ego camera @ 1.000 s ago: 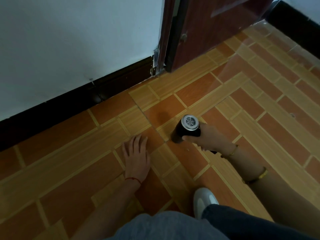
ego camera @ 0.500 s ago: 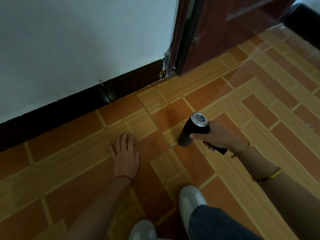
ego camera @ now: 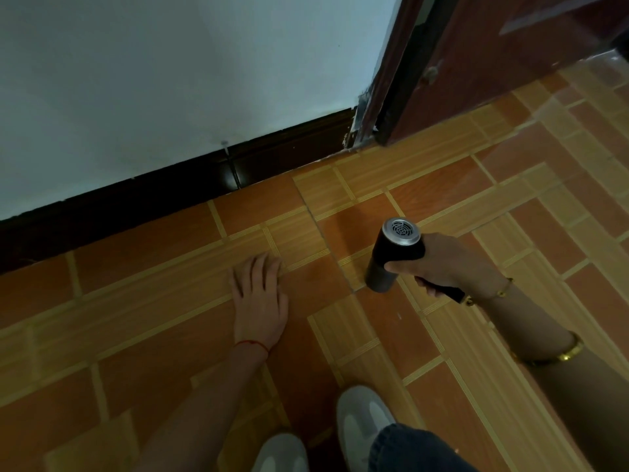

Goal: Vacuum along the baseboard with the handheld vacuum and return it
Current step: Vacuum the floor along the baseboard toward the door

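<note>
Left hand (ego camera: 260, 298) flat on floor (ego camera: 136, 318), right hand (ego camera: 449, 264) gripping vacuum (ego camera: 391, 257)

This looks like a room in a home, though the dim view shows little of it. A tiled floor (ego camera: 425, 335) in orange and tan wood-grain patterns meets a dark baseboard (ego camera: 204, 185) under a plain white wall (ego camera: 170, 80), beside a reddish-brown wooden door (ego camera: 493, 63) and its frame (ego camera: 381, 80).
</note>
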### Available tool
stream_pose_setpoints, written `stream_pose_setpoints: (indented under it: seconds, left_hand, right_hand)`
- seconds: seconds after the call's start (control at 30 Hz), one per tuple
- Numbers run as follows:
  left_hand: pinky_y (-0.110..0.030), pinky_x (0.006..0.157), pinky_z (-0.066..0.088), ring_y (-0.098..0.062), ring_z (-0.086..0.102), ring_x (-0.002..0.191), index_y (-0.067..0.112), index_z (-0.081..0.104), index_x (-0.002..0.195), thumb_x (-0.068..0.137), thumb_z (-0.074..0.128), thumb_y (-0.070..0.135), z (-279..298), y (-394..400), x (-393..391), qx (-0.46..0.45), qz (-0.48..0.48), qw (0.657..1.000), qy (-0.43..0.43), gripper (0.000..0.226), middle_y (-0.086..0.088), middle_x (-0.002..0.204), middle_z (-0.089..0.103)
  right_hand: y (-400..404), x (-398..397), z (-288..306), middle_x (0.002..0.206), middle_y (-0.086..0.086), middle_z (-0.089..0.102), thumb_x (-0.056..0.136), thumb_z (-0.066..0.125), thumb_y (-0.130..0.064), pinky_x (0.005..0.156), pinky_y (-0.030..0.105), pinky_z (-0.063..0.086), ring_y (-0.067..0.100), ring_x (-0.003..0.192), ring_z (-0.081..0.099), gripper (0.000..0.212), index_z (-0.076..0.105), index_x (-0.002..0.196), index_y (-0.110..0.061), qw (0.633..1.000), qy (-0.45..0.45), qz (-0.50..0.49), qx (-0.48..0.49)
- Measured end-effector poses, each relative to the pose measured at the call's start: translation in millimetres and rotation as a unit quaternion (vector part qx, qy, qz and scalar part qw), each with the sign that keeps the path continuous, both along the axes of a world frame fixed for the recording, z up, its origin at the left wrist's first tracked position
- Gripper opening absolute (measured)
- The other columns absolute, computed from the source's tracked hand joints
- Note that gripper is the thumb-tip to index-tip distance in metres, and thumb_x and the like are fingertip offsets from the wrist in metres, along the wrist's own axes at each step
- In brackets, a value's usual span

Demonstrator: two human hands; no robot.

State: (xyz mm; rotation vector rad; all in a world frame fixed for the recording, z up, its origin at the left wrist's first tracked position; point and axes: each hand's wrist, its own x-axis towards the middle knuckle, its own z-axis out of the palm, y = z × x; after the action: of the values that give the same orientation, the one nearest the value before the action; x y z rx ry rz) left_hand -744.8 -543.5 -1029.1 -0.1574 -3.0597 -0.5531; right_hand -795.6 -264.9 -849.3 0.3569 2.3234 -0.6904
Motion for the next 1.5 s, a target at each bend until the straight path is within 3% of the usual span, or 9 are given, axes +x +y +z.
stream_pose_setpoints:
  seconds: [0.27, 0.47, 0.6, 0.67, 0.83, 0.97, 1.2, 1.3, 1.5]
  left_hand:
    - [-0.064, 0.119, 0.016, -0.029, 0.031, 0.144, 0.016, 0.044, 0.143, 0.097, 0.030, 0.029, 1.0, -1.3, -0.4, -0.016, -0.005, 1.000, -0.017, 0.050, -0.010, 0.151, 0.039]
    - [-0.063, 0.120, 0.013, -0.028, 0.029, 0.146, 0.016, 0.043, 0.145, 0.097, 0.031, 0.029, 2.1, -1.2, -0.5, -0.011, -0.002, 1.000, -0.024, 0.051, -0.008, 0.152, 0.039]
    - [-0.063, 0.119, 0.014, -0.027, 0.029, 0.147, 0.017, 0.042, 0.146, 0.098, 0.031, 0.030, 2.8, -0.9, -0.9, -0.008, 0.000, 1.000, -0.030, 0.051, -0.008, 0.152, 0.038]
    - [-0.064, 0.118, 0.017, -0.028, 0.030, 0.146, 0.016, 0.044, 0.145, 0.098, 0.031, 0.029, 2.1, -0.8, -0.9, -0.009, -0.001, 1.000, -0.023, 0.050, -0.009, 0.152, 0.039]
    - [-0.065, 0.118, 0.019, -0.028, 0.031, 0.145, 0.016, 0.043, 0.145, 0.097, 0.033, 0.028, 2.1, -0.5, -0.1, 0.001, 0.003, 1.000, -0.007, 0.050, -0.010, 0.151, 0.041]
    - [-0.064, 0.119, 0.016, -0.029, 0.030, 0.146, 0.016, 0.044, 0.145, 0.098, 0.032, 0.028, 1.4, -0.4, -0.3, -0.003, -0.001, 1.000, -0.013, 0.050, -0.009, 0.152, 0.040]
    - [-0.061, 0.121, 0.014, -0.029, 0.031, 0.146, 0.016, 0.044, 0.144, 0.098, 0.033, 0.029, 1.4, 0.2, -0.9, 0.000, 0.003, 1.000, -0.007, 0.049, -0.009, 0.152, 0.040]
    - [-0.059, 0.122, 0.010, -0.028, 0.030, 0.147, 0.017, 0.043, 0.145, 0.099, 0.032, 0.029, 2.0, 0.3, -0.5, -0.002, 0.007, 1.000, -0.011, 0.049, -0.007, 0.153, 0.039]
    - [-0.062, 0.121, 0.015, -0.029, 0.029, 0.147, 0.017, 0.043, 0.146, 0.097, 0.032, 0.029, 3.2, 1.0, -1.6, 0.004, 0.010, 1.000, -0.023, 0.051, -0.007, 0.153, 0.038]
  right_hand:
    - [-12.7, -18.1, -11.7, 0.060, 0.008, 0.062, 0.087, 0.069, -0.038, 0.041, 0.023, 0.047, 0.013, 0.039, 0.056, 0.024, 0.053, 0.093, -0.021, 0.992, 0.123, -0.020, -0.027]
    - [-26.5, -26.9, -35.0, 0.060, 0.000, 0.063, 0.084, 0.069, -0.048, 0.044, 0.021, 0.045, 0.011, 0.041, 0.059, 0.040, 0.053, 0.107, -0.019, 0.985, 0.168, 0.015, -0.019]
    - [-31.3, -37.3, -50.2, 0.076, -0.007, 0.060, 0.080, 0.068, -0.057, 0.056, 0.026, 0.045, 0.017, 0.069, 0.063, 0.062, 0.053, 0.125, -0.017, 0.966, 0.252, 0.007, 0.050]
    - [-35.1, -39.8, -54.3, 0.087, -0.003, 0.063, 0.079, 0.067, -0.059, 0.063, 0.035, 0.054, 0.022, 0.079, 0.067, 0.070, 0.048, 0.133, -0.018, 0.964, 0.262, 0.004, 0.044]
    - [-52.7, -42.3, -59.4, 0.091, -0.008, 0.061, 0.079, 0.069, -0.057, 0.069, 0.032, 0.056, 0.019, 0.085, 0.066, 0.066, 0.052, 0.130, -0.019, 0.964, 0.257, 0.069, -0.014]
    - [-47.8, -54.0, -63.4, 0.110, 0.005, 0.070, 0.081, 0.068, -0.054, 0.074, 0.034, 0.054, 0.026, 0.099, 0.066, 0.072, 0.046, 0.138, -0.016, 0.950, 0.311, -0.019, 0.017]
    - [-61.7, -61.4, -74.7, 0.105, -0.004, 0.070, 0.081, 0.068, -0.054, 0.075, 0.036, 0.058, 0.019, 0.091, 0.069, 0.064, 0.051, 0.132, -0.020, 0.952, 0.291, 0.037, -0.085]
    - [-53.6, -74.8, -80.1, 0.095, -0.004, 0.069, 0.083, 0.068, -0.050, 0.063, 0.025, 0.051, 0.020, 0.083, 0.069, 0.058, 0.054, 0.127, -0.015, 0.944, 0.324, 0.000, -0.061]
    - [-53.4, -107.3, -81.8, 0.113, 0.011, 0.070, 0.085, 0.068, -0.049, 0.075, 0.036, 0.053, 0.032, 0.102, 0.066, 0.067, 0.047, 0.135, -0.010, 0.930, 0.359, -0.070, -0.013]
